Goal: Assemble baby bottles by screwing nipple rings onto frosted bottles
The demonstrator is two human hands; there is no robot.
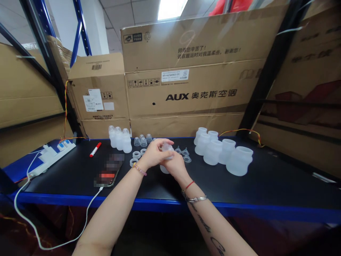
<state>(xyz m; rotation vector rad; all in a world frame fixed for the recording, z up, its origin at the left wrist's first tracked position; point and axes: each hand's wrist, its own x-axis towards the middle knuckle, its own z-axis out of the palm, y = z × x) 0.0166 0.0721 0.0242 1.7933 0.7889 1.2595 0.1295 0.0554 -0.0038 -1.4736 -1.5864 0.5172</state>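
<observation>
My left hand (153,154) and my right hand (174,165) meet over the black tabletop (66,177), both closed around a frosted plastic baby bottle (167,147), whose lower end shows below my fingers. Several upright translucent bottles (119,140) stand at the back left of my hands. Small translucent collars (136,154) and caps (140,141) lie close to my left hand. Several small clear teats (183,153) sit just beyond my right hand, and several wide frosted bottle bodies (221,153) are grouped further right.
A phone with a blurred screen (109,170) lies left of my hands on a white charging cable (53,238). A red marker (95,149) and a white power strip (54,158) lie further left. Large cardboard boxes (186,89) stand behind the table, which has a blue front edge (133,203).
</observation>
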